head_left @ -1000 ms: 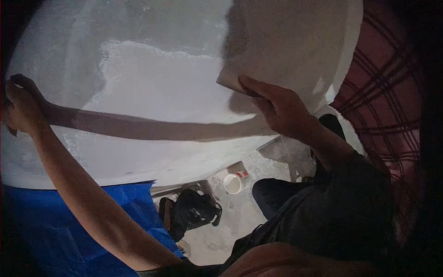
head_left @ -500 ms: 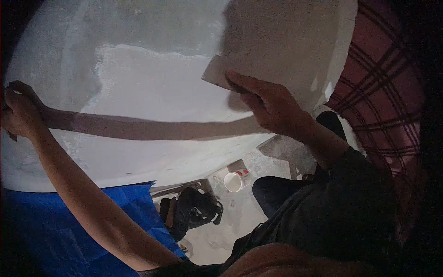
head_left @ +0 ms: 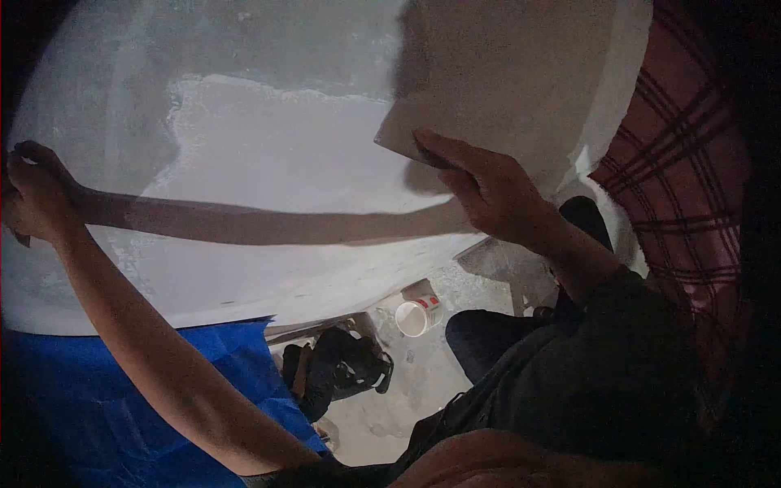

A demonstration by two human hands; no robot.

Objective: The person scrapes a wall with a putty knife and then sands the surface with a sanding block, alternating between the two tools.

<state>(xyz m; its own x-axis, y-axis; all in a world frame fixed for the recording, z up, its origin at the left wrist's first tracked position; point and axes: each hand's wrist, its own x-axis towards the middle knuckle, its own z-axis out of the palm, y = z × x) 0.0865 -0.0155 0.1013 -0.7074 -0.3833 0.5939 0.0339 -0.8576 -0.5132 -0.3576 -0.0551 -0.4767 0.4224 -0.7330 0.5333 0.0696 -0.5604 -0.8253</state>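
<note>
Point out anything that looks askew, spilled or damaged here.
Nothing looks clearly spilled or broken. One oddity is the crinkled blue sheet beside the large, curved grey-and-white surface: one corner is jagged, as if torn, though it may be folded.

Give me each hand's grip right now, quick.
Left hand: grip can't be told, fingers dark at the picture's edge.
Right hand: closed, holding a flat blade.

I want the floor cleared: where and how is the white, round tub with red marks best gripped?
Probably by the rim of the tub, pinched from above: its open mouth faces the camera, leaving the edge exposed, and no handle shows.
</note>
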